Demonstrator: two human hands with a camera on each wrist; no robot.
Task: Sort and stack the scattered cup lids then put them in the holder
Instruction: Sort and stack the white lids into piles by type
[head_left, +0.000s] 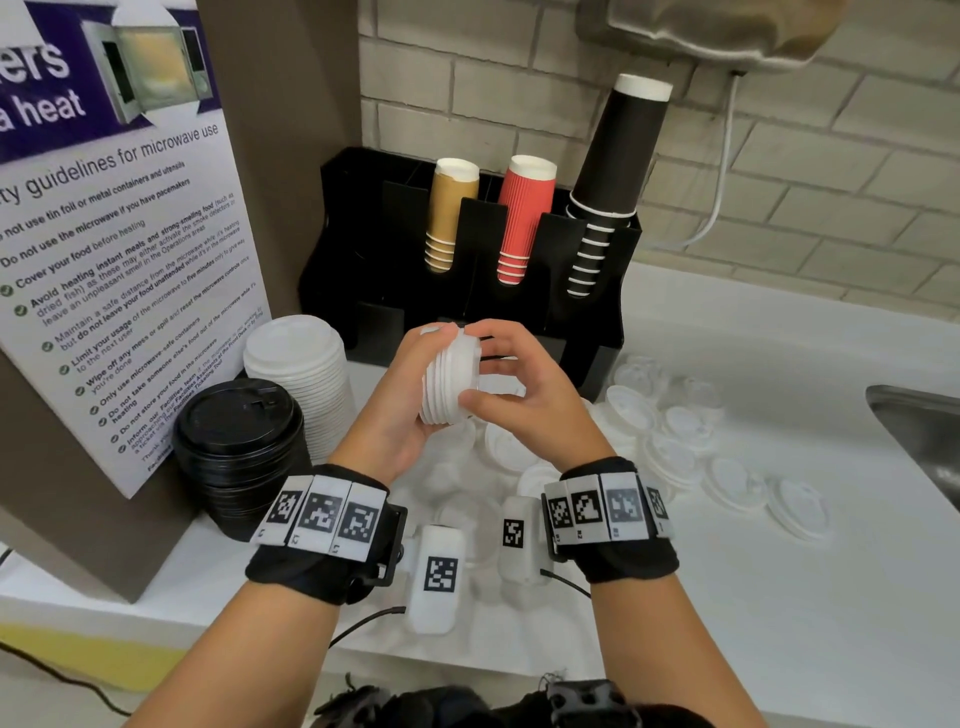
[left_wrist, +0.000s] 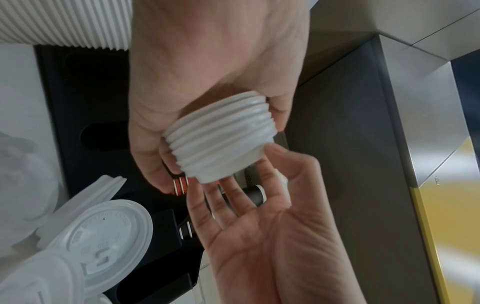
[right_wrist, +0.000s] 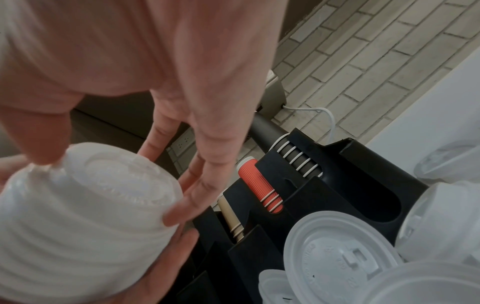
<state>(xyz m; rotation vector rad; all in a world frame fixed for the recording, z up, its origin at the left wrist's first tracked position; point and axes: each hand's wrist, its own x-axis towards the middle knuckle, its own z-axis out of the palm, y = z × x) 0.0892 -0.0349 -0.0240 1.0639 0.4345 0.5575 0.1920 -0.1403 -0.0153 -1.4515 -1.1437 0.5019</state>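
Left hand (head_left: 402, 402) grips a light, slippery lid stack (head_left: 449, 382) by its rims, right hand (head_left: 519, 387) fingers steadying its end

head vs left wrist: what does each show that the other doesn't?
Only head: the black lid stack beside the tall white lid stack, the tan cups in the holder, the microwave poster, the sink edge, and the loose lids spread on the counter.

Only left wrist: the palm side of both hands, and embossed lettering on a loose lid.

Both: the left hand and right hand holding the small white lid stack between them, in front of the holder.
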